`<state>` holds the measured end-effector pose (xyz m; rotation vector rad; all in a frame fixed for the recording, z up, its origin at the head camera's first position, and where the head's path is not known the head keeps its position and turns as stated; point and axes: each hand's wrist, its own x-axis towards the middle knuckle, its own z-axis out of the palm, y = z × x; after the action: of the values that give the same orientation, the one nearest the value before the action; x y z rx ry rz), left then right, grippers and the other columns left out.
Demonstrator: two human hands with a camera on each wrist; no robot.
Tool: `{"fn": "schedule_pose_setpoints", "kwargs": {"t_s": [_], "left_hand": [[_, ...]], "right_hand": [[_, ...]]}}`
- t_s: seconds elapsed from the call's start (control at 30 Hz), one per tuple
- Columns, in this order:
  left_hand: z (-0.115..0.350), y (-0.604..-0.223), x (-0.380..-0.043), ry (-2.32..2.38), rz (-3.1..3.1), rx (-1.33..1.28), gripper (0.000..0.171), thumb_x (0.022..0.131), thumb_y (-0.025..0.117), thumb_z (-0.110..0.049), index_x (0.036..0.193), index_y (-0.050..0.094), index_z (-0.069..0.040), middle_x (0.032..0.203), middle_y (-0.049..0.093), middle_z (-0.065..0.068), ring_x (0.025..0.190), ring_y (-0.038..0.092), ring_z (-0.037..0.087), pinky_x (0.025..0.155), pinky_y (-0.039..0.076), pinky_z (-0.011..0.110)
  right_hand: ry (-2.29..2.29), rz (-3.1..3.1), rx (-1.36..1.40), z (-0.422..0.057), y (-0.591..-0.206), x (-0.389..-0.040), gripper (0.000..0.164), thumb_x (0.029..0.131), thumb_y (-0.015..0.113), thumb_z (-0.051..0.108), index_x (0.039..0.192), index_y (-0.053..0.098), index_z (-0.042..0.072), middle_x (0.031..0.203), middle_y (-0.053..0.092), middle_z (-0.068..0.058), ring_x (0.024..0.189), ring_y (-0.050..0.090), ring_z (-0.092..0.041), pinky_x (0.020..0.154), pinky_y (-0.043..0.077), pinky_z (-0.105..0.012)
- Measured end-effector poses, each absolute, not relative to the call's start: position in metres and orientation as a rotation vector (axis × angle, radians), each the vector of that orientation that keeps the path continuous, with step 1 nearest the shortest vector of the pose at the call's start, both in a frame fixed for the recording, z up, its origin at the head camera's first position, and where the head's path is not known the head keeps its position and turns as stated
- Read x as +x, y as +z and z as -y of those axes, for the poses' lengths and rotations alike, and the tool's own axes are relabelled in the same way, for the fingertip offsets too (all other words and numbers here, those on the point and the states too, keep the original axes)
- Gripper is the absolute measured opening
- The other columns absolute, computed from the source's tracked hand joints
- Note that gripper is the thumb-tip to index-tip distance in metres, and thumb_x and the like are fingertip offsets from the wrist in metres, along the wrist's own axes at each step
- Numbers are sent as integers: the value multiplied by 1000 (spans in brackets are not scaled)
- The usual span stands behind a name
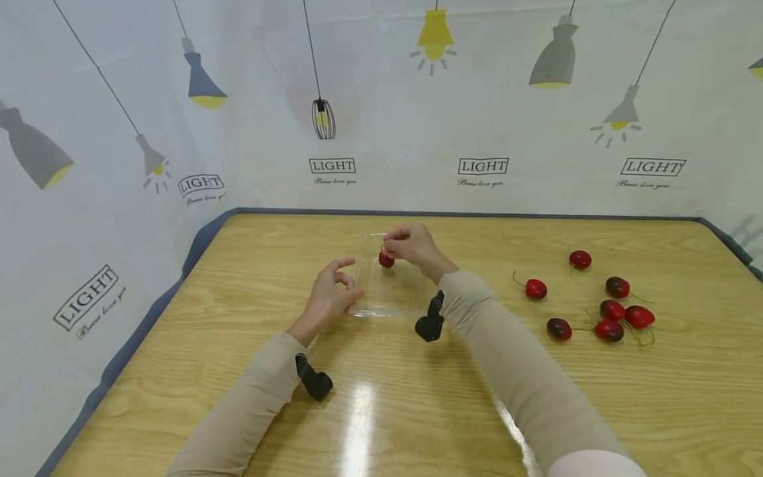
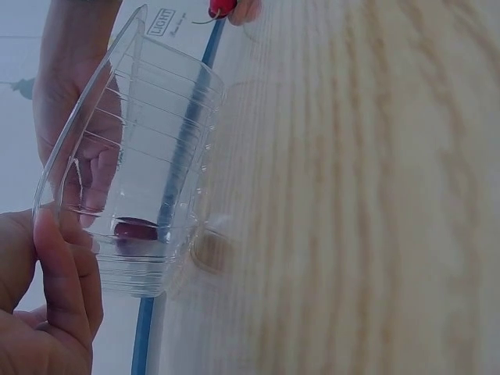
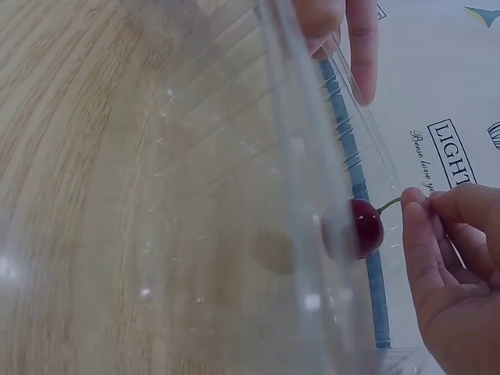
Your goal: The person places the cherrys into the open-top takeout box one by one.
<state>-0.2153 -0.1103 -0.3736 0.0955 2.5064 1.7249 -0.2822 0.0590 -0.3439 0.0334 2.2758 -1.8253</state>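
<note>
Seems only barely under way, to judge by a clear, rectangular plastic container (image 1: 381, 291) without anything visibly settled inside and by seven loose red-to-blackish cherries (image 1: 609, 330) on the right of the pale wooden table (image 1: 268, 245) (apparently left to handle). Dangles one round, glossy, dark-red cherry (image 1: 386, 261) over the container's bottom, by a thin green stem (image 3: 389, 205) pinched in the fingertips of the right hand (image 1: 417, 245). Grips the container's left side between the thumb and fingers of the left hand (image 1: 329, 291).
</note>
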Motion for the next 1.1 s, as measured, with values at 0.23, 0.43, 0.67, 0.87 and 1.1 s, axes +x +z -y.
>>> {"fn": "schedule_pose_setpoints", "kwargs": {"t_s": [0.23, 0.43, 0.67, 0.87, 1.1], "left_hand": [[110, -375, -215, 1726, -2516, 100, 60, 71, 58, 4, 129, 40, -2, 64, 48, 3, 38, 42, 10, 39, 38, 21], [110, -374, -215, 1734, -2510, 108, 60, 71, 57, 4, 129, 40, -2, 64, 48, 2, 37, 42, 10, 38, 38, 21], [103, -341, -194, 1722, -2493, 120, 58, 73, 54, 8, 128, 37, 5, 65, 47, 5, 38, 41, 7, 42, 40, 23], [103, -341, -194, 1720, -2493, 121, 58, 73, 53, 8, 129, 37, 5, 66, 47, 5, 38, 41, 7, 42, 40, 23], [103, -342, -195, 1723, -2493, 133, 59, 72, 54, 8, 129, 36, 7, 65, 47, 4, 37, 40, 7, 42, 40, 23]], "right_hand": [[-1790, -2250, 8, -58, -344, -280, 23, 83, 56, 1, 104, 58, -9, 89, 59, -13, 77, 59, -17, 76, 49, -30], [-1786, -2251, 13, -58, -345, -280, 23, 83, 56, 0, 104, 58, -9, 90, 58, -13, 79, 59, -18, 79, 48, -33], [-1766, -2263, -22, -58, -345, -279, 25, 83, 56, 2, 107, 57, -7, 96, 59, -14, 83, 59, -20, 74, 49, -28], [-1753, -2268, -65, -56, -346, -277, 29, 84, 57, 4, 111, 56, -5, 104, 58, -14, 87, 59, -20, 71, 50, -25], [-1764, -2263, -105, -58, -344, -273, 30, 84, 56, 4, 114, 55, -4, 109, 58, -16, 91, 59, -23, 74, 49, -30]]}}
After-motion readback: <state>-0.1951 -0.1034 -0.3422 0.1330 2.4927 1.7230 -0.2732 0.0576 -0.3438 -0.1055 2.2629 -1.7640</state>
